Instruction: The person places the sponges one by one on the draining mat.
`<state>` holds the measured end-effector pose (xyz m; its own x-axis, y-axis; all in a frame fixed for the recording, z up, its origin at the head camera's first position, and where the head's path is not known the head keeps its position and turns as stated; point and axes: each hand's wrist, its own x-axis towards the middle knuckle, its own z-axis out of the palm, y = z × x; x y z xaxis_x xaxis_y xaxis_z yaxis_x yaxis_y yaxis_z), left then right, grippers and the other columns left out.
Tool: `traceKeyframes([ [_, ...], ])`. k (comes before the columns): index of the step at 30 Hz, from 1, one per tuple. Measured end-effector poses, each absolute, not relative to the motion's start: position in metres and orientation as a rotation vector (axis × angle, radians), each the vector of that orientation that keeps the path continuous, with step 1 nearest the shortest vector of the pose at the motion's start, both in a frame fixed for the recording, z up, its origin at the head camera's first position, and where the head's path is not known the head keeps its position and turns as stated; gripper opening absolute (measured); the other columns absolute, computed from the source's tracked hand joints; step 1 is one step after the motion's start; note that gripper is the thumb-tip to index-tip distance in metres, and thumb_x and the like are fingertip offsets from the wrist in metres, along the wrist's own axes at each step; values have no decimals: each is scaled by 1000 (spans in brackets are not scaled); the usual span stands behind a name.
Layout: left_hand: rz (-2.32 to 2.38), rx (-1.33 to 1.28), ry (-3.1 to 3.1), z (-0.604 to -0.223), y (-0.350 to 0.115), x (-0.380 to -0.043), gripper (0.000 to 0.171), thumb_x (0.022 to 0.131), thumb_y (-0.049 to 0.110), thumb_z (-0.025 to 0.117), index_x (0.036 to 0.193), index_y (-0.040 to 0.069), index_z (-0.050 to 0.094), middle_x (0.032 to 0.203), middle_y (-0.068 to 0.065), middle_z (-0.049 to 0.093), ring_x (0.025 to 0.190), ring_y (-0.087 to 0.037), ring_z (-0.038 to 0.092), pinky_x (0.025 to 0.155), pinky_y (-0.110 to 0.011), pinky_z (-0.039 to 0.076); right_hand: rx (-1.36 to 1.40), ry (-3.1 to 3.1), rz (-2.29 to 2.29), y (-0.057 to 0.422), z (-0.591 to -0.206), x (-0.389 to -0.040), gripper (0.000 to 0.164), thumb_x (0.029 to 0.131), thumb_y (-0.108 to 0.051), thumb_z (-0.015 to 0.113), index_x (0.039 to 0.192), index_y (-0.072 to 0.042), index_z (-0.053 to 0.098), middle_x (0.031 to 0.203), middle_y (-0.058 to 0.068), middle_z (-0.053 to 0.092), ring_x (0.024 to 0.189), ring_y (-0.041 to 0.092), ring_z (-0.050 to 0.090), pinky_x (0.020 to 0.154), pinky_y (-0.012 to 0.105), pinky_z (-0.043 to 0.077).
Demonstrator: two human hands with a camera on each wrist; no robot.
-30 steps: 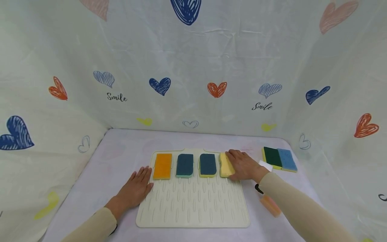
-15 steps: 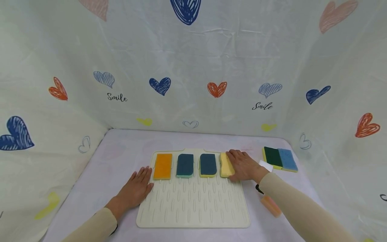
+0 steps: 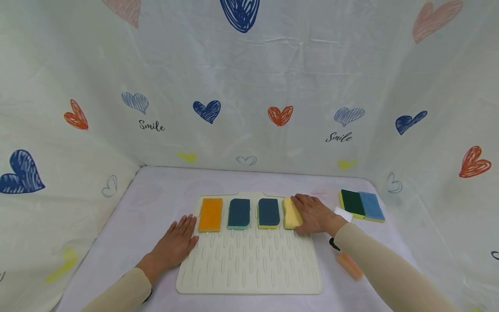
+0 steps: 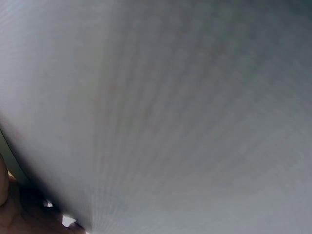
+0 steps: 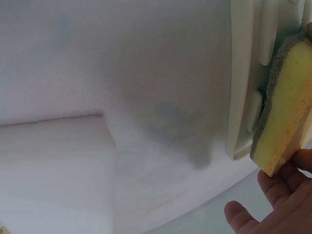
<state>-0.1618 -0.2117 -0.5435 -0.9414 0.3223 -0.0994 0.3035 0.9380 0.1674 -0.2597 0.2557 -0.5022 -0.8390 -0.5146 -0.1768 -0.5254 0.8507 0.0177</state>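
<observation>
A cream ridged drying mat [image 3: 249, 264] lies on the table. My left hand [image 3: 173, 242] rests on its left edge, fingers straight; the left wrist view shows mostly blurred cloth. At the mat's upper right corner my right hand [image 3: 315, 214] grips a yellow sponge [image 3: 292, 213] by its two ends. In the right wrist view that sponge [image 5: 287, 105] shows a grey scouring layer against the mat. An orange sponge [image 3: 210, 215] and two dark blue-topped sponges, one left [image 3: 239, 213] and one right [image 3: 268, 213], make up the rest of the row.
Right of the mat lie a green-topped sponge [image 3: 352, 203] and a blue sponge [image 3: 372, 206], side by side. A white block [image 3: 344, 214] is partly hidden behind my right wrist. Nearer lies an orange-pink sponge [image 3: 349, 266]. A heart-printed curtain [image 3: 249, 138] surrounds the table.
</observation>
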Motion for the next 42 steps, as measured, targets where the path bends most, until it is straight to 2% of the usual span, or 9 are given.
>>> traceKeyframes([
  [12,231,502,2977,-541,-209,-161,71,112,36,49,162,-10,27,169,-30,30,157,-48,28,126,-66,24,-798,2895,33,264,-489,-248,107,86,-55,73,162,5,28,166,23,34,152,43,37,123,63,31],
  [19,264,517,2989,-535,-209,-159,70,112,33,51,161,-11,29,167,-30,32,156,-49,29,125,-67,26,-870,3092,98,287,-478,-233,103,91,-58,76,159,9,35,161,27,41,145,44,45,119,62,37],
  [26,287,503,2970,-534,-207,-160,70,111,33,51,161,-11,28,168,-31,30,157,-49,28,125,-68,23,-812,3354,113,316,-476,-205,98,86,-52,82,150,10,44,147,29,53,134,47,52,113,66,41],
  [27,281,494,2962,-535,-207,-161,71,111,34,51,161,-10,27,168,-30,29,157,-49,27,126,-67,23,-819,3390,114,322,-476,-200,97,87,-53,81,149,10,44,146,29,54,133,47,53,113,67,41],
  [29,270,481,2949,-536,-208,-161,71,112,35,50,162,-10,26,169,-30,28,158,-49,25,126,-67,22,-847,3456,141,332,-477,-191,93,93,-61,69,148,11,46,142,30,56,131,47,54,111,68,42],
  [31,261,476,2945,-538,-208,-162,72,112,36,49,162,-9,25,169,-30,27,158,-49,25,126,-68,21,-865,3513,167,342,-478,-180,95,99,-71,52,146,11,47,139,30,57,128,48,54,110,69,43],
  [34,260,484,2949,-540,-209,-162,72,112,35,50,162,-10,26,169,-30,28,157,-49,26,125,-69,22,-858,3569,168,355,-482,-164,103,101,-78,24,145,12,47,136,31,57,125,49,56,108,71,43],
  [36,264,498,2957,-539,-209,-162,71,112,35,50,162,-10,27,168,-31,29,157,-50,27,125,-69,23,-825,3582,143,364,-484,-152,105,101,-79,18,144,13,48,136,32,57,124,50,56,107,72,42],
  [42,289,518,2973,-537,-207,-160,70,112,34,51,161,-11,28,167,-31,31,156,-50,28,124,-70,24,-703,3562,220,384,-497,-120,107,99,-80,16,143,12,49,137,32,58,125,49,55,106,74,41],
])
